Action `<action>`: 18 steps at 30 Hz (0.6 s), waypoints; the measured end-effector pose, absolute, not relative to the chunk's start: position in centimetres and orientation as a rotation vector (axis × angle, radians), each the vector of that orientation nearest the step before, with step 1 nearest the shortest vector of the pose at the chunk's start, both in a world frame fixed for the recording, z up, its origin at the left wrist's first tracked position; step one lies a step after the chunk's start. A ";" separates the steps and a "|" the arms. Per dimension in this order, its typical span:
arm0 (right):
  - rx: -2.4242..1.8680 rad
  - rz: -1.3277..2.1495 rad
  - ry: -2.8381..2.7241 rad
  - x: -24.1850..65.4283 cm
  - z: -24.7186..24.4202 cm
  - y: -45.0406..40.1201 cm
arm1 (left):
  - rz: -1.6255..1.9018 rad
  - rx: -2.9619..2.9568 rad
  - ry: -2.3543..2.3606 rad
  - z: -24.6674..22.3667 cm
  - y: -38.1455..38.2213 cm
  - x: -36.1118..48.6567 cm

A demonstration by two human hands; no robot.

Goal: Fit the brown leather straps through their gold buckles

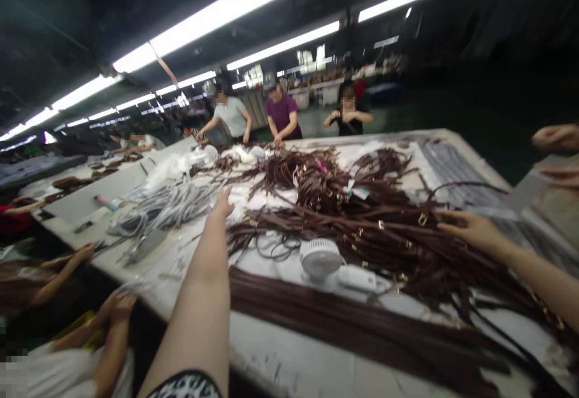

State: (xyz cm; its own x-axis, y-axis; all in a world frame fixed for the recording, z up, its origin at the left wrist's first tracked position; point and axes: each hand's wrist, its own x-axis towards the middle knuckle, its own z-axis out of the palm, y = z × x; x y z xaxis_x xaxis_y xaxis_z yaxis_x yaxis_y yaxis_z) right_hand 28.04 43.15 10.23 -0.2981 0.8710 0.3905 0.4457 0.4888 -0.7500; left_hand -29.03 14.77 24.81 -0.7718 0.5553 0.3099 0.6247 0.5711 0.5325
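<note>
My left arm stretches forward over the table, with my left hand [222,202] above white plastic near the grey straps; its fingers are extended and appear to hold nothing. At the right, my right hand [474,230] reaches over a pile of brown belts [393,238] with gold-coloured buckles. Its fingers are stretched out and apart from the thumb, close to a buckle [423,219]; blur hides whether the fingertips touch a belt. A bundle of grey straps [167,205] lies left of my left hand. More brown straps [335,319] lie lengthwise along the near edge.
A small white fan [320,258] lies among the belts. Clear plastic bags [181,166] sit farther back. Several co-workers stand around the table [289,356], including a person in a purple shirt [283,111]. Another person's hands [558,138] are at the right edge.
</note>
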 end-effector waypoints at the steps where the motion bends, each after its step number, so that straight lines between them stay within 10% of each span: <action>1: -1.137 0.702 -1.967 27.8 8.7 43.5 | -0.977 -1.072 -2.728 21.7 15.8 -28.6; 10: -1.287 1.044 -2.047 34.7 -12.4 25.1 | -1.383 -0.694 -2.859 -6.8 7.3 -6.4; 18: -1.596 0.731 -2.047 40.0 -20.8 17.7 | -1.296 -0.767 -3.242 -17.9 -1.7 13.2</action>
